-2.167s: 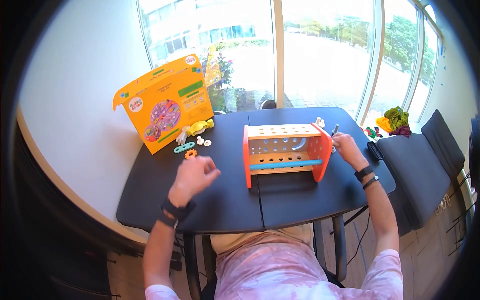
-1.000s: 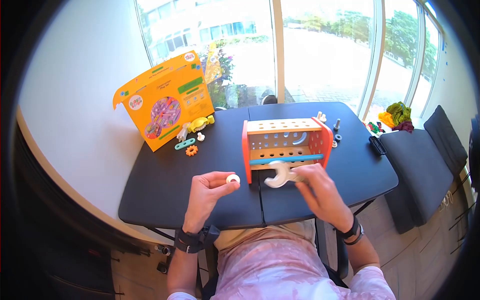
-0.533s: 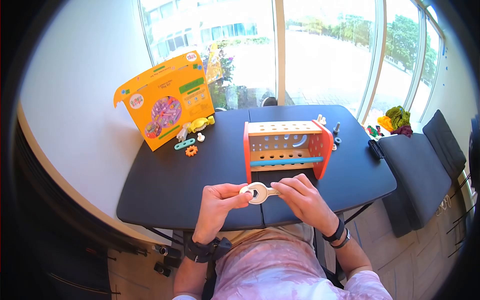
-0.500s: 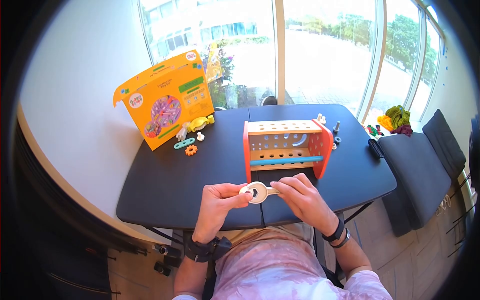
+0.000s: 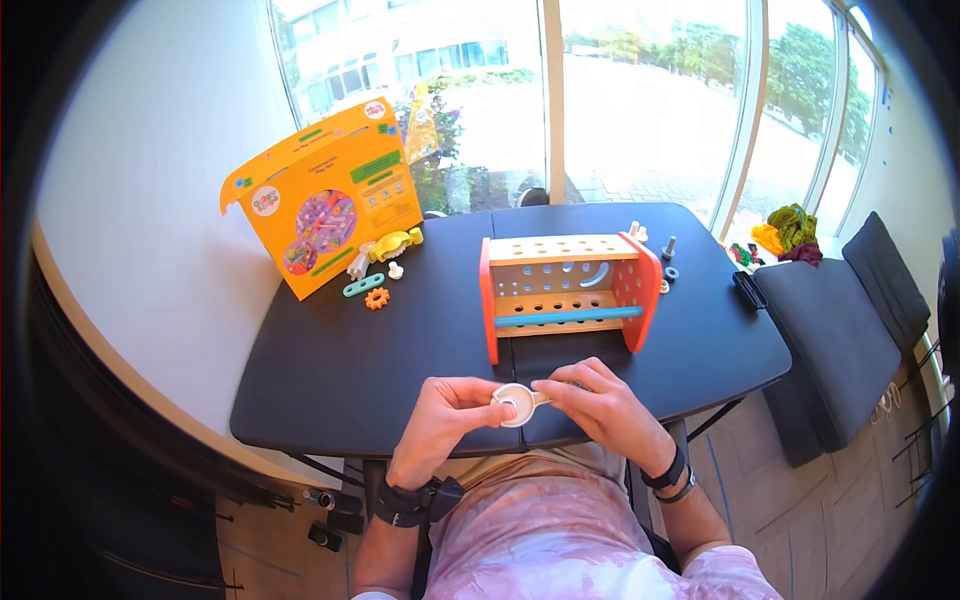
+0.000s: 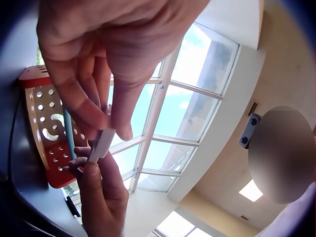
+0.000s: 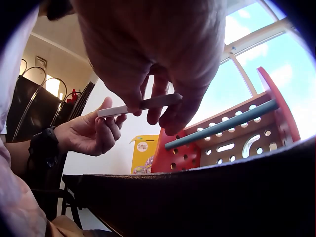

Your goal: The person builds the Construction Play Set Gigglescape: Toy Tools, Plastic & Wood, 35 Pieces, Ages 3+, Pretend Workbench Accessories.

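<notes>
In the head view, my right hand (image 5: 605, 405) pinches the handle of a white toy wrench (image 5: 541, 398) low over the table's front edge. My left hand (image 5: 445, 415) pinches a small white nut (image 5: 511, 406) at the wrench's open end, its thumb and fingertips partly covering it. The left wrist view shows the wrench (image 6: 102, 143) edge-on between both hands. From the right wrist, the wrench (image 7: 158, 101) lies nearly level, with left fingertips at its far end. Beyond the hands stands a toy workbench (image 5: 568, 246) with orange-red sides and a blue front bar.
At the table's left stand a yellow box (image 5: 380, 195), a teal slotted strip (image 5: 363, 285), an orange gear (image 5: 377, 299) and a white bolt (image 5: 396, 271). To the workbench's right are a grey bolt (image 5: 669, 246) and a grey ring (image 5: 671, 273). A grey chair (image 5: 830, 330) adjoins the right side.
My left hand picked up the white nut from the left, and my right hand brought the wrench from the right. Both met in front; wrench and nut have since tilted and come slightly nearer my body.
</notes>
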Available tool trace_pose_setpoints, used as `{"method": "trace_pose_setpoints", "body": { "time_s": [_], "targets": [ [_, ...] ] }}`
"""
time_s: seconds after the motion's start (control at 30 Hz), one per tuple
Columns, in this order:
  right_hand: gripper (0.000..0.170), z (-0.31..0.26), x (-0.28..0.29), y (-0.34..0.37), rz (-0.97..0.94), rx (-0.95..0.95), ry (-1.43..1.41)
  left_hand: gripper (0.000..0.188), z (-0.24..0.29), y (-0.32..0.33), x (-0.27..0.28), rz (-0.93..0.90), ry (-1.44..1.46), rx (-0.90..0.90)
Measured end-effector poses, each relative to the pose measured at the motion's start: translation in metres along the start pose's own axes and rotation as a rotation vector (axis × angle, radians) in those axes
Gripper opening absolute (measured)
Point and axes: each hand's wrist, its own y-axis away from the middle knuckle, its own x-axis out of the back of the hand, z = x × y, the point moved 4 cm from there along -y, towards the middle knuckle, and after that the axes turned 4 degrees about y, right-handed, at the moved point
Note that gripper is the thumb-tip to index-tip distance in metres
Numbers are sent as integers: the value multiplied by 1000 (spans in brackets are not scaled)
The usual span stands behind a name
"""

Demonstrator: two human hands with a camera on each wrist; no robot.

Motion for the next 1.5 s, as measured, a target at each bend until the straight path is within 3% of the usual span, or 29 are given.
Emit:
{"method": "trace_pose_setpoints", "body": {
  "time_s": [0.1, 0.27, 0.47, 0.67, 0.97, 1.1, 1.2, 1.3, 1.5],
  "targets": [
    [44, 3, -4, 0, -3, -42, -12, 36, -1, -2, -1, 144, 26, -129],
    [47, 10, -20, 3, 40, -95, -121, 41, -3, -6, -3, 171, 165, -187],
    [37, 16, -37, 5, -91, -422, -661, 43, 0, -13, -15, 170, 170, -259],
    [44, 12, -50, 5, -229, -657, -1183, 36, -5, -32, -4, 201, -27, -325],
    [48, 14, -62, 8, -184, -746, -1494, 26, 6, -38, 9, 270, -38, -336],
    [47, 18, -64, 11, -150, -790, -1530, 29, 6, -43, 26, 327, -85, -345],
    [47, 22, -66, 13, -111, -819, -1531, 38, 5, -50, 33, 353, -285, -302],
    [46, 25, -65, 12, -85, -834, -1527, 48, -7, -56, 33, 278, -421, -288],
    [45, 34, -65, 5, -23, -886, -1494, 49, -22, -61, 28, 175, -299, -277]
  ]
}}
